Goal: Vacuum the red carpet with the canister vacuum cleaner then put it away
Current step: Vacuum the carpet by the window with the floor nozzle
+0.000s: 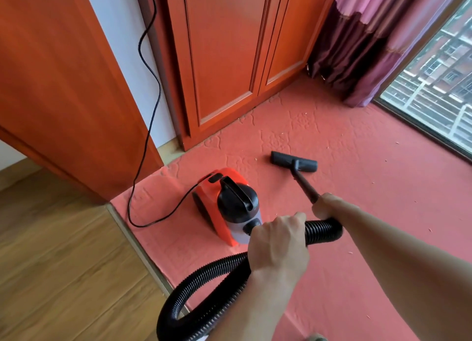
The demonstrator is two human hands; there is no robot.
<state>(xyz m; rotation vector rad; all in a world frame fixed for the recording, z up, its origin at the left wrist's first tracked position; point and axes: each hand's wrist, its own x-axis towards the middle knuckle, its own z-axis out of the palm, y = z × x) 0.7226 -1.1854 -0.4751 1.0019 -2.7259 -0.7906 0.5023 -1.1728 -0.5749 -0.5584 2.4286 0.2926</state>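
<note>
Head view: an orange and black canister vacuum cleaner [227, 205] stands on the red carpet [357, 167], just beyond the left grip [278, 246], which is clamped round its ribbed black hose [323, 232]. Just right of that, the right grip [329, 206] is clamped on the wand's [305, 185] upper end. The floor head [293, 162] lies flat on the carpet further ahead. Left of both grips runs a black power cord [160, 93], with wooden floor [63, 264] beyond.

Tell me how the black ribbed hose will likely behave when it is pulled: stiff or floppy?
Probably floppy: the hose sags in a wide loop below the left hand. Its ribs suggest it bends easily yet keeps its round shape. Pulled hard, it may drag the small canister along.
</note>
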